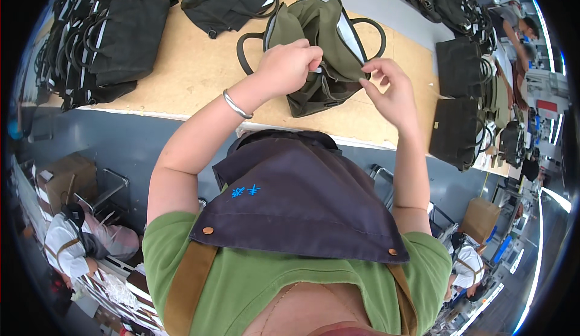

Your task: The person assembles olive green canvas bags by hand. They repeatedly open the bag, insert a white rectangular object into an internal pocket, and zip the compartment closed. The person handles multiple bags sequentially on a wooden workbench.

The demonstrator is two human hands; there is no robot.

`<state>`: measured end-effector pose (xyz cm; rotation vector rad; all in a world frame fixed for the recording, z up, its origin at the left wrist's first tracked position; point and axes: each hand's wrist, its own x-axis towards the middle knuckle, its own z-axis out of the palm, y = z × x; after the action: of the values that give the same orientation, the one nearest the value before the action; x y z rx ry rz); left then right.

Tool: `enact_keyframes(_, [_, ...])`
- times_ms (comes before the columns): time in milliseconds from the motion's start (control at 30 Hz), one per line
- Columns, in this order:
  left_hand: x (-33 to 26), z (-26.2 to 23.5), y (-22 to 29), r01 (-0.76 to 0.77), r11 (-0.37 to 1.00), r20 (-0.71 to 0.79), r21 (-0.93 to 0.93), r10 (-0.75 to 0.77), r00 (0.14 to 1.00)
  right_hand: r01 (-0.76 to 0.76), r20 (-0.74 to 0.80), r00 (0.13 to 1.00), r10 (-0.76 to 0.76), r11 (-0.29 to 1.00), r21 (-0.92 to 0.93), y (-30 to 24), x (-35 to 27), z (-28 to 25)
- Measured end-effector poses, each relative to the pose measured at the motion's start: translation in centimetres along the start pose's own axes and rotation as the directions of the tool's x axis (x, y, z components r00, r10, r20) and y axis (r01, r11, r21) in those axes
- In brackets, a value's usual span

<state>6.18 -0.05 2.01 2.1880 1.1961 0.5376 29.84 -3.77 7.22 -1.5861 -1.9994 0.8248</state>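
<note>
Nearest the camera is the person's own chest: a green shirt under a dark navy apron (302,203) with tan straps. Both bare forearms rise from it toward the worktop (193,70), a pale board surface whose near edge runs just beyond the apron.

The left hand (289,67), a silver bangle (237,104) on its wrist, is curled almost closed, its fingers pinching the fabric at the mouth of an olive-green tote bag (314,40). The right hand (393,91) is partly open, thumb and forefinger brought together at the bag's right rim; whether they actually pinch the cloth cannot be told.

The tote lies on the worktop between and just beyond the hands. Its long axis runs away from the person, with one end near the worktop's edge and its dark loop handles (251,49) spread to left and right at the far end. A pale lining shows inside the opening.

Farther off, a heap of black tote bags (115,40) covers the worktop's left end, another black bag (232,0) lies beyond the olive one, and more dark bags (462,100) stand at the right.
</note>
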Motion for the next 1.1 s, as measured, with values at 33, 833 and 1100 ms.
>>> enact_keyframes(33, [-0.3, 0.3, -0.3, -0.021, 1.000, -0.037, 0.018, 0.022, 0.999, -0.108, -0.053, 0.993, 0.110, 0.993, 0.038, -1.3, -0.6, 0.6])
enact_keyframes(833, [-2.7, -1.0, 0.3, 0.174, 0.962, -0.011, -0.211, -0.180, 0.984, -0.107, 0.188, 0.975, 0.118, 0.992, -0.068, -1.3, 0.9, 5.2])
enact_keyframes(1100, [-4.8, -0.4, -0.2, -0.198, 0.936, -0.084, 0.289, 0.231, 0.969, 0.063, 0.165, 0.986, -0.027, 0.974, -0.218, -0.1, 1.6, 6.9])
